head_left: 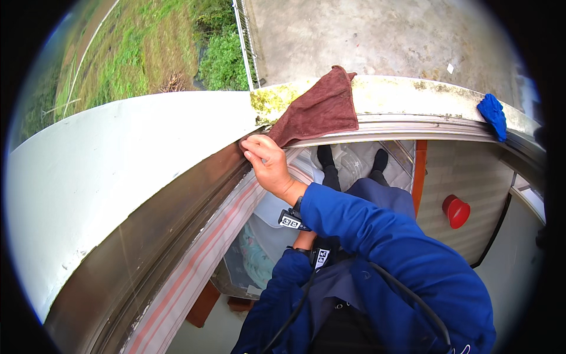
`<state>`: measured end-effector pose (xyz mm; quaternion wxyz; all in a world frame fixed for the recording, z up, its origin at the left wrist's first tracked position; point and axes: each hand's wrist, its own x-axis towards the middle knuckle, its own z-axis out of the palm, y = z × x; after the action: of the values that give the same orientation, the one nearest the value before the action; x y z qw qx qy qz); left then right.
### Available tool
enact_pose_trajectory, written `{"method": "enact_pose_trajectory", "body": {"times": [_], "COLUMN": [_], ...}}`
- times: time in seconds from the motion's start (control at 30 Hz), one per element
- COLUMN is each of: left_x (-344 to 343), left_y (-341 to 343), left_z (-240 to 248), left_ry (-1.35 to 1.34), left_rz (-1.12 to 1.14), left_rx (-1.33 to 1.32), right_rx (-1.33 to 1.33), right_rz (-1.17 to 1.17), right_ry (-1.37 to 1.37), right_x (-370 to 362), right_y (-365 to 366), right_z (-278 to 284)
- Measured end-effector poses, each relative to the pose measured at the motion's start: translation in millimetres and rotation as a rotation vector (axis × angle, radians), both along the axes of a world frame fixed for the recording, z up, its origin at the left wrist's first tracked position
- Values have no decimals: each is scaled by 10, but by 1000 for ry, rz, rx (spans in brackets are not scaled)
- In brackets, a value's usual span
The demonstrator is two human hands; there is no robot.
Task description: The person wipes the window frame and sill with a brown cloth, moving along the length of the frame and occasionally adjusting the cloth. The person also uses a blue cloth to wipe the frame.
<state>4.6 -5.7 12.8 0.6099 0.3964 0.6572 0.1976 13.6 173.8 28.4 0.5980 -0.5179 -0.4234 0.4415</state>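
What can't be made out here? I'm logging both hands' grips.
- Left hand: head view, hidden beneath the right sleeve; only its wrist shows.
- Right hand: fingertips curl over the window frame; whether they pinch the brown cloth is unclear.
- Blue cloth: blurred near the fisheye rim.

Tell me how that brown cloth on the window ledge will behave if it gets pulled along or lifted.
The brown cloth probably hangs floppy when lifted: it already drapes in folds over the ledge. It looks light, likely sliding easily on the metal track. The hand grips the frame beside one corner, so pulling may bunch it.
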Motion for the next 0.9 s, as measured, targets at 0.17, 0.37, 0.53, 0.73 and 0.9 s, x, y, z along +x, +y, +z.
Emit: {"method": "enact_pose_trajectory", "body": {"times": [0.17, 0.37, 0.53, 0.73, 0.9], "left_x": [38, 88, 27, 68, 144], "left_y": [-23, -41, 9, 103, 103], "left_z": [-94, -166, -127, -49, 74], "left_ry": [-5, 41, 0, -159, 53], "left_rz": [16, -7, -3, 69, 22], "left_rx": [16, 86, -118, -265, 111], "right_rx": [128, -148, -81, -144, -329], "right_rz": [91, 390, 557, 529, 274], "right_ry": [-340, -829, -1029, -788, -538], "right_x": [140, 116, 240, 414, 73], "right_y": [1, 117, 292, 274, 302], "right_z": [-266, -512, -546, -614, -659]}}
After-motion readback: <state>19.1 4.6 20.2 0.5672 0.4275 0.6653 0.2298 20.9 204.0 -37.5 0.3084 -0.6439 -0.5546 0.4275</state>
